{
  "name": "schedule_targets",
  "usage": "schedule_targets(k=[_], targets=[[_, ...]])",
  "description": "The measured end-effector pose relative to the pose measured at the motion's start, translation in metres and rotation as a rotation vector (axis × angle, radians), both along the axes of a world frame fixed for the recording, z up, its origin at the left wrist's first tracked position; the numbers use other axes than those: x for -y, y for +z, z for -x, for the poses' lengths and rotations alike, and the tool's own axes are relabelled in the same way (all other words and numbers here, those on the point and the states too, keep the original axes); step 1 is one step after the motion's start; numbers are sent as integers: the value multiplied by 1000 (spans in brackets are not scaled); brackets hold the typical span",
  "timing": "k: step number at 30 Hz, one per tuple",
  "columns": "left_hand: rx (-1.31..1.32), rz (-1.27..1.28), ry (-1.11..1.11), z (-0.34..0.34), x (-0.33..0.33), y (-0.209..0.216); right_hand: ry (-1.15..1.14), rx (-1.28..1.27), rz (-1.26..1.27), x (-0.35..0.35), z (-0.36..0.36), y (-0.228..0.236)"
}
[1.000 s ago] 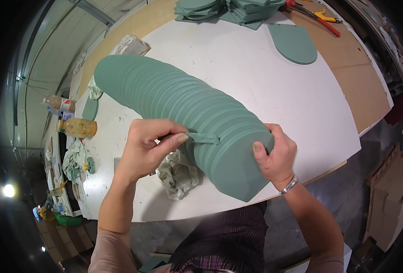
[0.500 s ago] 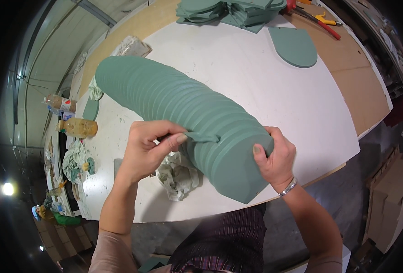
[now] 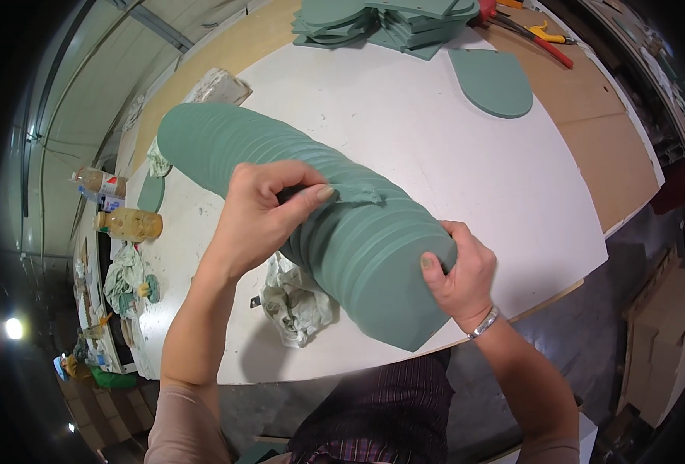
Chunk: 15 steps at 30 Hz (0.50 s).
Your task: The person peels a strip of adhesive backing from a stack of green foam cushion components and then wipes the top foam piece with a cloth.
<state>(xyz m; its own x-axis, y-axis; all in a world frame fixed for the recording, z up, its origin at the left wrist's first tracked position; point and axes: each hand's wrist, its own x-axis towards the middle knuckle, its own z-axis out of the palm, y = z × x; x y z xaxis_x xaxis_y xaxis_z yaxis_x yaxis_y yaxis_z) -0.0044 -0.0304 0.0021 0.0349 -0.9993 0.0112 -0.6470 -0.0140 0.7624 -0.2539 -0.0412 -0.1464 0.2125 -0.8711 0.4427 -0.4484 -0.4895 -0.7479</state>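
Note:
A long row of overlapping green panels [image 3: 261, 143] runs diagonally over the white tabletop. My left hand [image 3: 269, 205] pinches a limp, ragged-ended green strip [image 3: 358, 193] between thumb and fingers; it looks like cloth, and its far end lies against the panels' edges. At the near end, my right hand [image 3: 470, 271] grips the edge of the front panel [image 3: 392, 301], thumb on its face and the other fingers behind, partly hidden. Below my left wrist a crumpled whitish rag [image 3: 300, 305] lies beside the row.
More green panels [image 3: 412, 31] are piled at the far side, with a single one [image 3: 493, 85] lying flat nearby. A red-handled tool [image 3: 539, 45] rests at the far right. Bottles [image 3: 133, 224] and a stained rag [image 3: 124, 274] stand and lie at the left.
My left hand has moved farther away across the row, carrying the green strip over the panel edges toward their upper side. My right hand keeps its hold on the near end.

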Motion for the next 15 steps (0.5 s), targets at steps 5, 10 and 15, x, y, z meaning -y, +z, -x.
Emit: schedule_targets(k=[5,10,15], targets=[[103,30,-62,5,11,-2,0,-9,10,0,0,1],[154,108,-123,4,15,0,-1,-4,17,0,-1,1],[170,49,-100,2,18,0,-1,-7,7,1,0,2]])
